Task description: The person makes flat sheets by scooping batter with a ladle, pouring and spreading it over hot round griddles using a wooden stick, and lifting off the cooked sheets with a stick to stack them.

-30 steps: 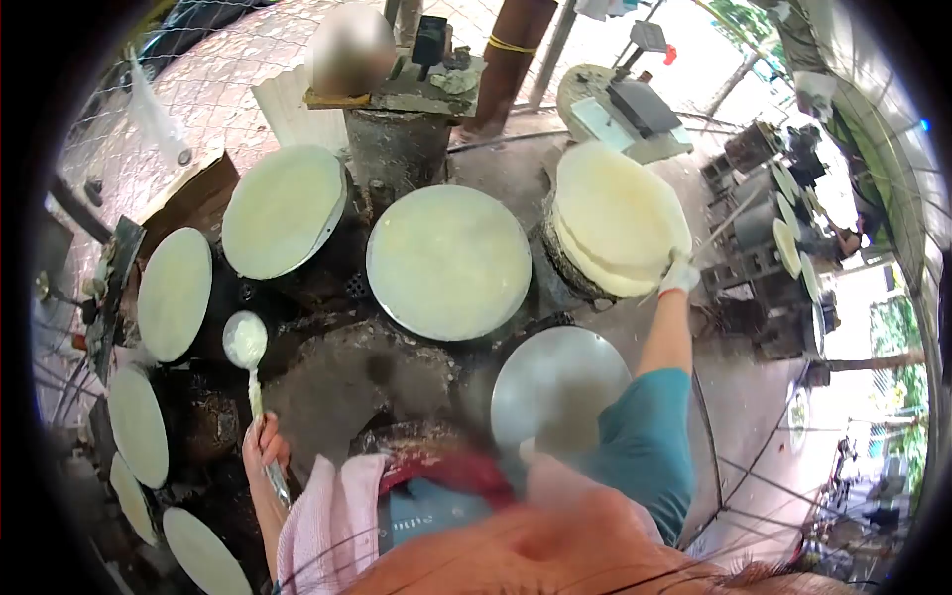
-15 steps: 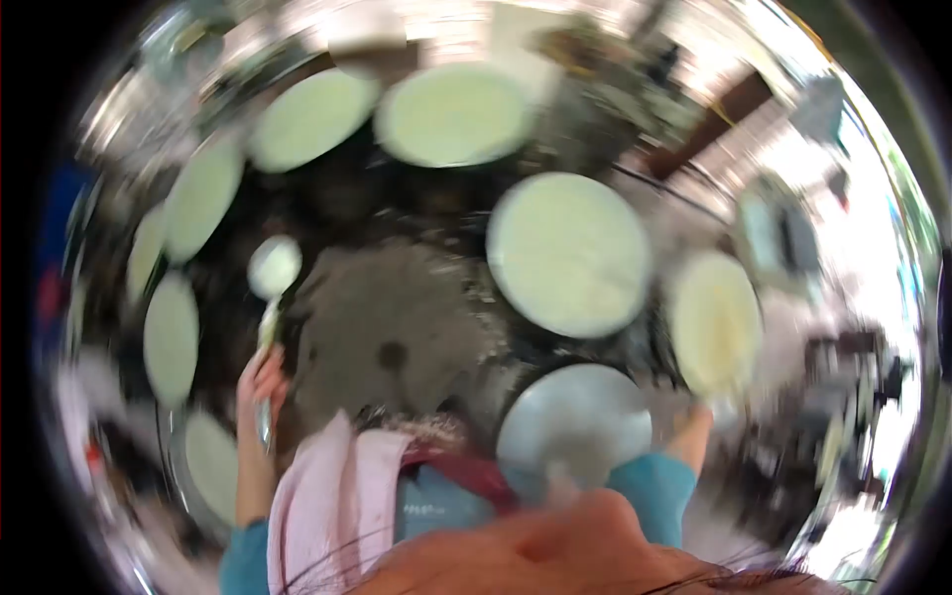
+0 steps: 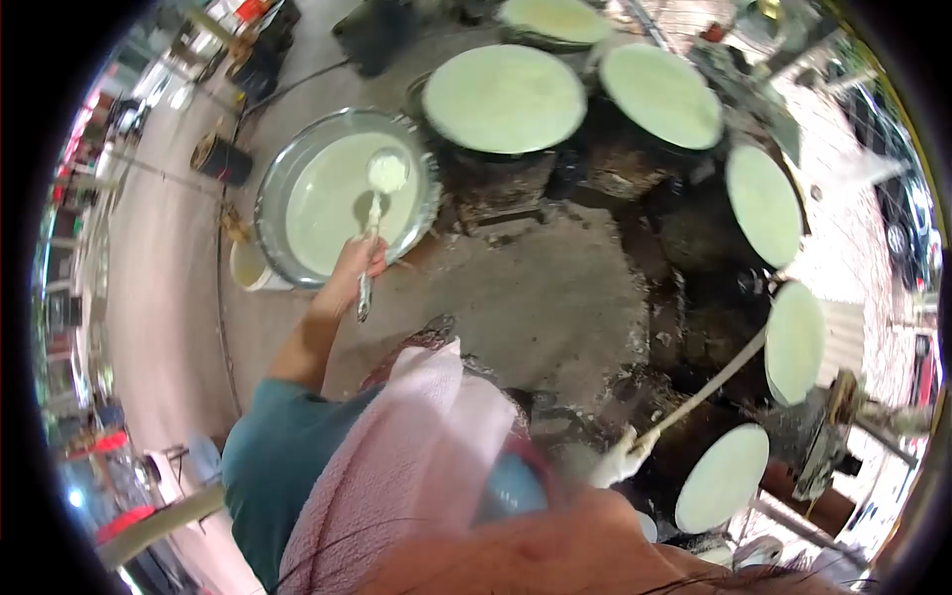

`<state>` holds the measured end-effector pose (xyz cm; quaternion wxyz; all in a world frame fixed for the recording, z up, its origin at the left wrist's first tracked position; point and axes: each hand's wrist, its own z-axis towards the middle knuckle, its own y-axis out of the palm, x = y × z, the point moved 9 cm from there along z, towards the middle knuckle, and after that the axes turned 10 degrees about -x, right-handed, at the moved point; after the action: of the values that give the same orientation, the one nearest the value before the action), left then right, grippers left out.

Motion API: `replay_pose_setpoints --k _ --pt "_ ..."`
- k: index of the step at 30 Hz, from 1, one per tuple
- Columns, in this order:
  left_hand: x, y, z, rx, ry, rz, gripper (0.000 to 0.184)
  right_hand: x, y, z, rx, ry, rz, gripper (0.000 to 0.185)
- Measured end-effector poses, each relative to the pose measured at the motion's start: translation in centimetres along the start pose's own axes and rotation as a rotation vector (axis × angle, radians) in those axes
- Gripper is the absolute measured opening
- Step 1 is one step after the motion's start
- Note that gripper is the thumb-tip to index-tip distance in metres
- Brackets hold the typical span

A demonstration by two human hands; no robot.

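My left hand is closed around the handle of a ladle. The ladle's round bowl, coated with pale liquid, hangs over a wide metal basin of creamy batter. My right hand, low on the right, looks whitish in strong light. It grips one end of a long flat wooden stick. The stick's far end reaches the edge of a pale round sheet on the right. My right forearm is mostly hidden below my head.
Several pale round tops stand in an arc over a dark sooty stove. A grey floor patch lies inside the arc. A small bucket touches the basin's left side, and a dark pot stands farther left.
The view has swung left, bringing the batter basin into sight. My left hand with the ladle is now over it. The long stick in my right hand now shows clearly.
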<state>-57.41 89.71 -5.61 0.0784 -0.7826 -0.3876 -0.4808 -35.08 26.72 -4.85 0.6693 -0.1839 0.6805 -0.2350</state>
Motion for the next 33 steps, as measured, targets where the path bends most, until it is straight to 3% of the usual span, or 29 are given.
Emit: replay_pose_setpoints --k 1,3,4,6,7,8,11,14,18,20,21,23,24,26,28,30,33 --pt "-0.3 -4.7 1.5 0.101 -0.065 0.33 0.03 -6.4 4.5 -1.4 -0.086 -0.086 -0.012 0.048" --pt "-0.5 -12.1 5.1 0.256 -0.212 0.991 0.028 -6.8 13.0 -4.2 -0.38 0.017 0.145 0.05" --pt "-0.3 -13.7 7.0 0.186 -0.198 1.207 0.028 -7.2 16.2 -6.1 -0.467 0.143 0.095 0.049" --pt "-0.4 -15.4 10.9 0.021 -0.137 1.634 0.028 -10.2 21.1 -8.9 -0.596 0.162 -0.003 0.049" --pt "0.6 -16.2 12.3 0.085 -0.18 1.599 0.029 -13.6 22.8 -9.8 -0.645 0.057 -0.046 0.049" --pt "1.6 -16.7 13.7 0.142 -0.222 1.567 0.03 -13.2 24.1 -10.7 -0.692 0.107 -0.07 0.049" --pt "1.4 -18.2 19.8 0.028 -0.052 1.52 0.03 -14.0 26.5 -12.0 -0.734 0.19 -0.018 0.049" --pt "-1.4 -20.0 21.3 -0.132 -0.172 1.552 0.03 -15.1 27.5 -13.2 -0.742 0.192 -0.01 0.05" --pt "-4.9 -19.3 16.7 -0.343 -0.448 1.329 0.026 -17.5 30.1 -15.9 -0.824 0.196 0.008 0.055" --pt "-10.2 -20.4 14.0 -0.173 -0.537 0.502 0.034 -17.6 31.3 -17.7 -0.892 0.126 -0.044 0.057" --pt "-11.9 -19.6 12.8 -0.208 -0.413 0.333 0.038 -18.1 31.8 -19.0 -0.935 0.125 -0.045 0.055" --pt "-16.4 -18.9 9.7 -0.29 -0.568 0.039 0.036 -16.6 32.3 -21.8 -1.007 0.049 -0.138 0.052" --pt "-17.2 -17.8 8.2 -0.335 -0.568 -0.11 0.038 -16.7 32.2 -23.3 -1.056 -0.009 -0.253 0.05" --pt "-17.8 -14.9 5.4 -0.417 -0.548 -0.404 0.04 -16.6 31.7 -26.5 -1.176 0.151 -0.317 0.049" --pt "-17.7 -12.4 3.0 -0.334 -0.486 -0.728 0.04 -15.0 31.0 -29.4 -1.294 0.286 -0.336 0.048" --pt "-16.2 -9.5 0.6 -0.416 -0.343 -1.057 0.035 -11.3 31.0 -31.8 -1.358 0.37 -0.121 0.048" --pt "-12.8 -6.9 -2.7 -0.502 -0.216 -1.428 0.03 -9.6 29.5 -34.1 -1.313 0.333 0.162 0.044"
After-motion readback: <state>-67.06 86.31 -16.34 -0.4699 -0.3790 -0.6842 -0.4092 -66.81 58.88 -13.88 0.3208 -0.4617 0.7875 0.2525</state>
